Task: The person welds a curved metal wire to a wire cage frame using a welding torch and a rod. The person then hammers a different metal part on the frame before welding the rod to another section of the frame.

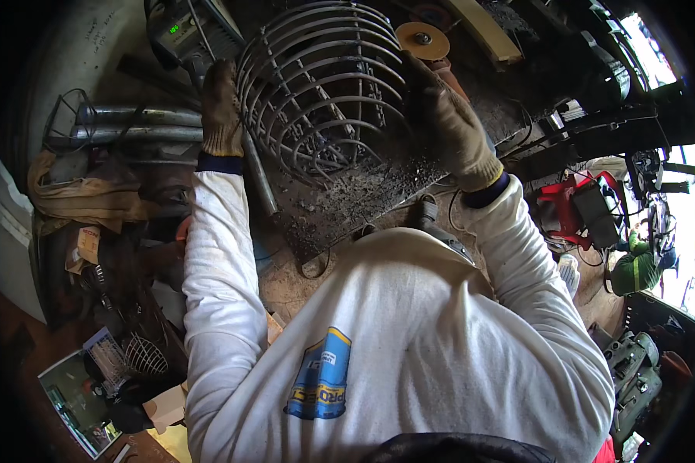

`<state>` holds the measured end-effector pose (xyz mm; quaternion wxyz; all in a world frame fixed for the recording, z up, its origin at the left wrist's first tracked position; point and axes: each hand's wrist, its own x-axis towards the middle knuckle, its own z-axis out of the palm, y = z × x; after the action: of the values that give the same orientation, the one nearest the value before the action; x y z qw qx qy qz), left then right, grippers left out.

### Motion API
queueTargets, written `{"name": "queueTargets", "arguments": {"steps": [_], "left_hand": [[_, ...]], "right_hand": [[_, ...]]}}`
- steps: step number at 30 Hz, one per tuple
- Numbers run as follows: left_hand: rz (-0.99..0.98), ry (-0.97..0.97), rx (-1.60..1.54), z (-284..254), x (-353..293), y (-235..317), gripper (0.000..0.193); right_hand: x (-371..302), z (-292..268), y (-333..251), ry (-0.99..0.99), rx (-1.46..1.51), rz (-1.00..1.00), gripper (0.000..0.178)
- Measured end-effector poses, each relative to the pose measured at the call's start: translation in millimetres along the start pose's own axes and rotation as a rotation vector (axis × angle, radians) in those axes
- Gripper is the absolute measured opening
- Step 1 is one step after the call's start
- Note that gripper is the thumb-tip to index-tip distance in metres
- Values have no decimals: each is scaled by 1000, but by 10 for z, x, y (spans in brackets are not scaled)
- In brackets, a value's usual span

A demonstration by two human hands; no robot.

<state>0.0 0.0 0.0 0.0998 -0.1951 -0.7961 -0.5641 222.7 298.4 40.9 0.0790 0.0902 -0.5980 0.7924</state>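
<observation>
A round metal wire basket (pixel 324 85), made of curved rings joined by cross rods, sits tilted on the dark workbench (pixel 316 224). My left hand (pixel 222 108), in a brown knit glove, grips its left side. On the opposite side, my right hand (pixel 454 127) in a matching glove holds the basket's right edge. The right fingertips are dark and partly lost in shadow. Black grit and metal bits lie on the bench under and in front of the basket. A metal rod (pixel 259 174) lies beside my left wrist.
Behind the basket are a tan disc (pixel 423 40), a wooden bar (pixel 483 31) and a machine with a green display (pixel 185 32). Metal pipes (pixel 139 133) and brown cloth (pixel 85 193) lie left. A red chair (pixel 571 204) stands right, with a person in green (pixel 637 266) beyond.
</observation>
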Motion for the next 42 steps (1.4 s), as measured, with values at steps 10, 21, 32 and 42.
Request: {"name": "queueTargets", "arguments": {"steps": [10,21,32,42], "left_hand": [[-276,77,-492,92,-192,-266,33],[-372,172,-582,195,-404,333,41],[-448,109,-539,50,-519,121,42],[-422,142,46,82,-598,372,52]], "right_hand": [[-124,-460,415,84,351,41,55],[-99,-437,357,116,434,133,58],[-118,-509,458,7,457,150,54],[-151,-403,442,-4,437,291,54]]}}
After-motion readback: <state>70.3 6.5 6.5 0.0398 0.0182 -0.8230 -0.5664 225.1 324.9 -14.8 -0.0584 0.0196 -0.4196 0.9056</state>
